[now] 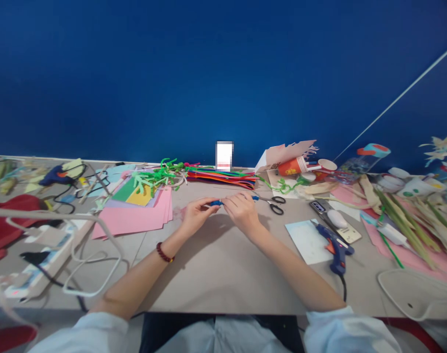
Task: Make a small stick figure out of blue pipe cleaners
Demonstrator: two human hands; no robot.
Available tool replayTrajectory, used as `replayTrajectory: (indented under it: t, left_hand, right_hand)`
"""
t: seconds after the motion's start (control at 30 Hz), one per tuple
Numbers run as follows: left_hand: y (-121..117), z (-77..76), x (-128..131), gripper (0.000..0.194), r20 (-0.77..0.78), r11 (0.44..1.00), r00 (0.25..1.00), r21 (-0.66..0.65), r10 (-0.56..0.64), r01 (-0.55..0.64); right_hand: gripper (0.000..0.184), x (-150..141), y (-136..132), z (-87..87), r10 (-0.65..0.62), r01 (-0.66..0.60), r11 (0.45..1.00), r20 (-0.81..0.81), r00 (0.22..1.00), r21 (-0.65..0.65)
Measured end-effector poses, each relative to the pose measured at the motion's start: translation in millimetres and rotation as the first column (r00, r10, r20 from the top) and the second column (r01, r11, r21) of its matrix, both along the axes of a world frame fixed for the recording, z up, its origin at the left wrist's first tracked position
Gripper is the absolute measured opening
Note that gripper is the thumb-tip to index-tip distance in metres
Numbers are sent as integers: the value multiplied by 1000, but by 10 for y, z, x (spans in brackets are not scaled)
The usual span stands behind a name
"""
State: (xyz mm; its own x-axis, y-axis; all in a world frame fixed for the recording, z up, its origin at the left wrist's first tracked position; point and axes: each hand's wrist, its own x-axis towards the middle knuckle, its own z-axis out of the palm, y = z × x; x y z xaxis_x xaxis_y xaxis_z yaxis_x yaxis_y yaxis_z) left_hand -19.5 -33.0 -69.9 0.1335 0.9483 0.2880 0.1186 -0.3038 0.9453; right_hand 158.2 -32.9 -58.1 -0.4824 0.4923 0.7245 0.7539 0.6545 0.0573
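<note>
Over the middle of the table, my left hand [199, 214] pinches one end of a blue pipe cleaner [216, 202] between thumb and fingers. My right hand [241, 212] is closed on the same pipe cleaner, close to the left fingertips. The stretch inside my right fingers is hidden, and a blue bit pokes out beyond that hand. Black-handled scissors [277, 205] lie just past my right hand. Behind both hands rests a bundle of coloured pipe cleaners [221, 177], with twisted green pipe cleaners [153, 177] to its left.
Pink paper sheets [131, 218] lie left, near a white power strip [49, 257] with loose cables. To the right are a blue glue gun [332, 245] on white paper, a phone [318, 208], paper cups [293, 166] and dried husks [407, 225]. A blue partition [172, 83] rises behind.
</note>
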Motion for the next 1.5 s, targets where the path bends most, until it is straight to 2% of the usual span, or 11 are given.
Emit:
replayTrajectory:
  t: [0.17,0.27,0.63,1.1,1.37,1.5]
  left_hand:
    - [-35,62,-10,26,-91,979,990,180,112,-94]
    - [-45,81,-15,22,-125,960,983,261,136,-100]
    - [-56,72,-12,19,-149,950,980,302,130,-80]
    - [-68,85,-19,20,-137,969,985,238,101,-66]
    - [-4,44,-1,36,76,998,997,-53,-12,16]
    - [16,11,6,35,125,991,992,-125,-24,40]
  right_hand:
    - [19,-25,-12,35,9,-10,999,-28,1000,-33]
    - [19,-23,-9,23,14,-16,998,-43,999,-65]
    - [18,-19,-7,10,20,-23,998,-54,998,-52]
    - [21,-13,-8,-13,10,-13,996,-36,999,-88]
    - [21,5,-5,-55,-4,3,999,-24,1000,-45]
    - [19,13,-23,-37,-13,13,1000,-18,1000,1]
